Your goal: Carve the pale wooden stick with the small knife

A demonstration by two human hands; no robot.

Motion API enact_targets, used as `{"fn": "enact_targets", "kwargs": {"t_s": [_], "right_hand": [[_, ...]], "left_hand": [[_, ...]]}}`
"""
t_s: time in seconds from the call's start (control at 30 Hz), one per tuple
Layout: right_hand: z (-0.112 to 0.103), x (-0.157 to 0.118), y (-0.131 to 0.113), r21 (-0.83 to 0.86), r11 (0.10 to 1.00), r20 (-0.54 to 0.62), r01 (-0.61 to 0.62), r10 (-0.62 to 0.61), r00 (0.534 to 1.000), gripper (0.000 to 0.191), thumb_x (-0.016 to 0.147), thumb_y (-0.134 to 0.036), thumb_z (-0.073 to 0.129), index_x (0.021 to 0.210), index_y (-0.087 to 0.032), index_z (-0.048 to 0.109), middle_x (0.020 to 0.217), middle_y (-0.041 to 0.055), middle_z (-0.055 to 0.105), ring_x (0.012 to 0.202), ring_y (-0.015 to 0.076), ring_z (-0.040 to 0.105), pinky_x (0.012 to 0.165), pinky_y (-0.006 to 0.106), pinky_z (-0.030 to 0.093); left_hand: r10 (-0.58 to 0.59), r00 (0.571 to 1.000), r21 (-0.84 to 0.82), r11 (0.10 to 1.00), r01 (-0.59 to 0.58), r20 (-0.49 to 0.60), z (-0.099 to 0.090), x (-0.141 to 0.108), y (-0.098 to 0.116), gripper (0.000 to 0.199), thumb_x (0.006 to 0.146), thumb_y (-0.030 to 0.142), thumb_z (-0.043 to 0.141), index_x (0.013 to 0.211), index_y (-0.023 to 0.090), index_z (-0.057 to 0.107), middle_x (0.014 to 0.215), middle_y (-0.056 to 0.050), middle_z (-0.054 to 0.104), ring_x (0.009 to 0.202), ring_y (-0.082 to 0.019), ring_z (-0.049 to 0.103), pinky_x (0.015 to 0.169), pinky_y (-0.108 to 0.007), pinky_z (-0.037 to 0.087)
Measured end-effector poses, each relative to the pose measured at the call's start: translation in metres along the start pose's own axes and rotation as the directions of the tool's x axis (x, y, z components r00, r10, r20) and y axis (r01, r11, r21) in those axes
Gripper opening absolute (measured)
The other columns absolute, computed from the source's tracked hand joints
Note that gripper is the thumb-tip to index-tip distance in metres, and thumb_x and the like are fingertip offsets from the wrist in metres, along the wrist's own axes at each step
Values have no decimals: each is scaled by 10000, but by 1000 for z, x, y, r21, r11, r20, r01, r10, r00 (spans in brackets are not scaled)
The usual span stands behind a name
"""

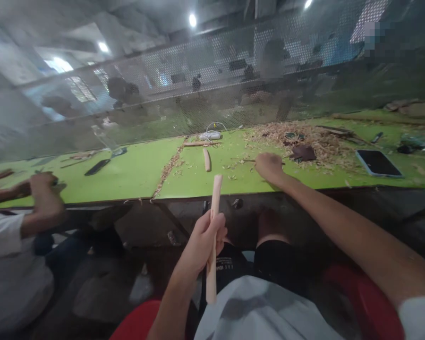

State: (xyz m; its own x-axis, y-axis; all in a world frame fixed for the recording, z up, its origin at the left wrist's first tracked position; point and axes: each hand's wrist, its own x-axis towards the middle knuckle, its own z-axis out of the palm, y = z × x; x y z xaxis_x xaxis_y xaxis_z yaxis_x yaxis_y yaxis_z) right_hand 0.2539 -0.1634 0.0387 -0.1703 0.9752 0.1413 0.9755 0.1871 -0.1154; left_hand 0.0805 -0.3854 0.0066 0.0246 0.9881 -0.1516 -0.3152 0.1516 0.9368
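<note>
Across the green bench (134,174), shavings (326,139) heap beyond the right hand (269,166), which grips a thin tool (248,161), a phone (378,163) rightward; the left hand (202,237) holds a stick (211,276) before the bench's edge.

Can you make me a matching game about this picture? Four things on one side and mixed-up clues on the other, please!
Things
1. long stick
2. short stick
3. phone with a pale blue edge
4. table

Clues
A. bright green
B. lying just in front of the white bundle with a cord
C. face up, with a dark screen
D. held in the left hand

Right pairs
1-D
2-B
3-C
4-A
</note>
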Motion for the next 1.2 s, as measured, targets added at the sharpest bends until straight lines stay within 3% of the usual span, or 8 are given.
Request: {"fn": "enact_targets", "kwargs": {"t_s": [0.2, 0.33, 0.43, 0.67, 0.93, 1.07, 1.2], "right_hand": [[-7, -57, -4, -44, 996, 44, 77, -75, 996, 384, 988, -311, 476, 1103, -140, 800, 1051, 197, 752, 990, 291, 715, 798, 318, 491], [-5, -99, -26, -12, 979, 80, 204, -202, 976, 343, 982, -305, 476, 1037, -237, 808, 951, 123, 772, 920, 246, 720, 751, 291, 475], [0, -113, -43, -3, 963, 120, 269, -267, 956, 316, 975, -242, 484, 1066, -234, 786, 922, 113, 772, 906, 244, 722, 738, 288, 473], [9, -100, -57, -42, 956, 80, 291, -287, 955, 370, 1002, -147, 395, 1149, -161, 735, 991, 177, 759, 946, 288, 720, 776, 343, 492], [11, -73, -58, -37, 934, -25, 356, -357, 934, 341, 985, -119, 399, 1053, -67, 729, 944, 211, 749, 962, 301, 716, 792, 353, 495], [15, -60, -56, -27, 943, -4, 331, -331, 944, 339, 965, -81, 412, 1041, -25, 737, 939, 239, 740, 1002, 309, 705, 824, 366, 496], [19, -39, -58, -10, 952, 14, 306, -306, 952, 345, 992, -100, 422, 1111, -62, 744, 1010, 212, 746, 1044, 272, 690, 884, 360, 487]], "left_hand": [[-8, 996, -138, 990, 21, 92, 2, 18, -11, 456, 860, 466, 742, 711, 199, 404, 563, 92, 359, 414, -31, 280, 331, -120, 226], [-41, 990, -216, 974, 70, 135, 12, 19, -21, 429, 870, 443, 740, 731, 195, 418, 560, 97, 376, 394, -23, 269, 325, -117, 214], [-36, 989, -249, 966, 71, 142, 16, 18, -23, 417, 874, 433, 740, 747, 196, 422, 557, 97, 392, 392, -23, 264, 327, -116, 205], [14, 994, -301, 953, 19, 109, 18, 23, -25, 404, 884, 395, 738, 751, 196, 412, 568, 96, 391, 415, -27, 277, 349, -122, 219], [0, 998, -254, 967, 16, 60, 15, 28, -18, 459, 820, 406, 795, 748, 201, 391, 581, 95, 380, 440, -29, 304, 367, -122, 199], [-33, 997, -264, 963, 51, 69, 14, 31, -19, 471, 815, 399, 800, 727, 196, 384, 589, 91, 364, 449, -25, 288, 372, -126, 167], [-35, 999, -268, 962, 44, 40, 16, 28, -18, 511, 775, 432, 833, 712, 194, 385, 585, 93, 359, 455, -24, 280, 372, -122, 189]]}}
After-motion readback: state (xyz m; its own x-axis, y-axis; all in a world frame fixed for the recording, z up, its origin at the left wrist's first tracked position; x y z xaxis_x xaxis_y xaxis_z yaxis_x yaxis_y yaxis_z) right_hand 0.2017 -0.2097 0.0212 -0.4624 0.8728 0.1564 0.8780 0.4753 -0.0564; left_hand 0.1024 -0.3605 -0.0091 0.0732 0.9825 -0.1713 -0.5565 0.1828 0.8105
